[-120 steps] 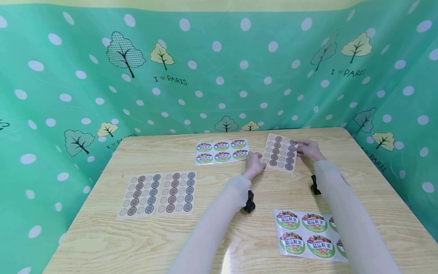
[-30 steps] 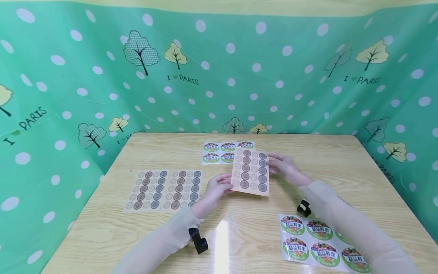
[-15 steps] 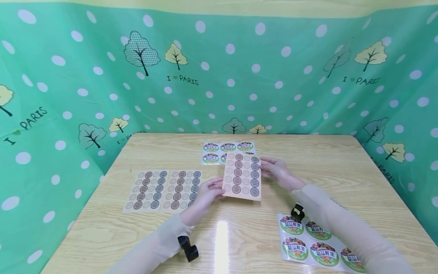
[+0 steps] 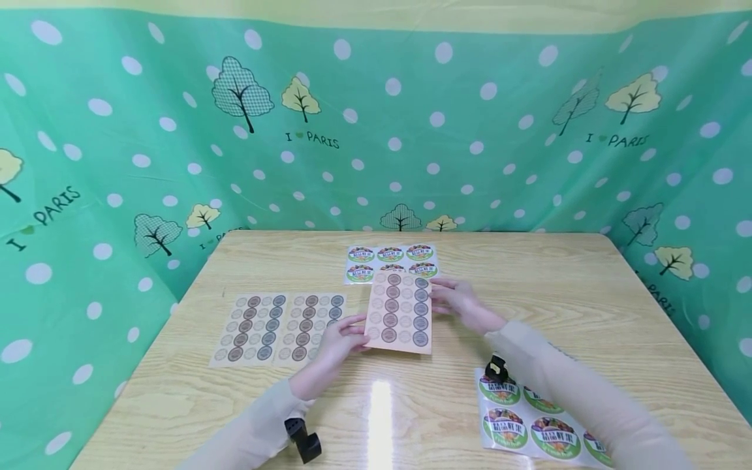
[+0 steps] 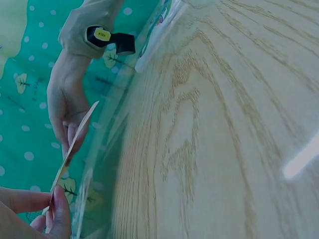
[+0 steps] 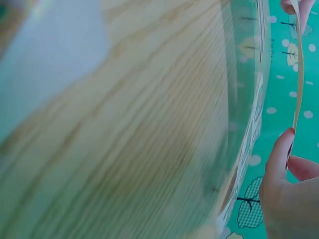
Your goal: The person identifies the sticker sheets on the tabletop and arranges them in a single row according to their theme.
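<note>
A tan sticker sheet (image 4: 399, 310) with columns of brown, grey and pale round labels is raised over the table, held between both hands. My left hand (image 4: 335, 343) pinches its left edge, thumb in front and fingers behind. At the opposite edge, my right hand (image 4: 464, 303) grips it between thumb and fingers. Both wrist views show the sheet (image 5: 79, 129) nearly edge-on. Left of it, two matching tan sheets (image 4: 249, 326) lie side by side, the inner one close to my left hand. Behind, a white sheet of oval fruit stickers (image 4: 360, 262) is partly covered by the raised sheet.
Another white fruit-sticker sheet (image 4: 505, 427) lies at the front right, partly under my right forearm. The wooden table (image 4: 529, 261) backs onto a green dotted curtain (image 4: 364, 111). Black wrist cameras (image 4: 302, 440) hang below the sleeves.
Four seconds ago the tan sheet was at the back right, beside the white fruit stickers. Both hands have since lifted it and carried it left and nearer, still moving left over the last second.
</note>
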The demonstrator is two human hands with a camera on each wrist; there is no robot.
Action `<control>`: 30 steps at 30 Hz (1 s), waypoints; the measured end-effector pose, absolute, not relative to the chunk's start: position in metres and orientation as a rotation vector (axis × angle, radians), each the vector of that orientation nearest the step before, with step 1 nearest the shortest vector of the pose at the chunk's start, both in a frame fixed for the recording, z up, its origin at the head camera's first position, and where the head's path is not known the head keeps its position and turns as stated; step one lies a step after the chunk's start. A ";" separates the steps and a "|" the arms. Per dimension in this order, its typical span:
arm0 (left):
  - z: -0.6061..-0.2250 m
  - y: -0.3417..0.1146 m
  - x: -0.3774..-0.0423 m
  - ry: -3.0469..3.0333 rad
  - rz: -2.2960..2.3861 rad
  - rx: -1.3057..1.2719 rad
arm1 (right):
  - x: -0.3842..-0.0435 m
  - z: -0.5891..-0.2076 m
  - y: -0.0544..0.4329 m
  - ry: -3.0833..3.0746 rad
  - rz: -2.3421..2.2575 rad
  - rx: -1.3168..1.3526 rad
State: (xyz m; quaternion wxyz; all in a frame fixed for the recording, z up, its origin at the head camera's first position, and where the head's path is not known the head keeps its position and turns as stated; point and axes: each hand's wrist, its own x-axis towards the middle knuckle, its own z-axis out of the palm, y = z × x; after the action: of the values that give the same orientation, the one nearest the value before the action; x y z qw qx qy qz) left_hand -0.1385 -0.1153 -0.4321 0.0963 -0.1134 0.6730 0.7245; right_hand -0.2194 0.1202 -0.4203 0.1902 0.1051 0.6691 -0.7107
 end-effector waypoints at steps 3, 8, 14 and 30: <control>-0.433 -0.121 -0.137 2.001 2.135 -0.342 | -0.219 -0.422 0.115 1.880 -1.982 0.311; -0.436 -0.129 -0.134 1.996 2.123 -0.365 | -0.218 -0.425 0.108 1.895 -1.941 0.325; -0.435 -0.135 -0.131 2.030 2.094 -0.362 | -0.219 -0.428 0.100 1.875 -1.935 0.332; -0.439 -0.147 -0.129 2.086 2.005 -0.379 | -0.219 -0.431 0.081 1.848 -1.909 0.330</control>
State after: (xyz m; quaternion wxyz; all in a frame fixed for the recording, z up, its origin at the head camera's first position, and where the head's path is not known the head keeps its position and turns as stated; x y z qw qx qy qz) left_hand -0.1285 -0.1474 -0.4391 0.1116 -0.1290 0.7104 0.6828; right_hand -0.2192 0.0808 -0.4311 0.2301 0.1201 0.6718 -0.6938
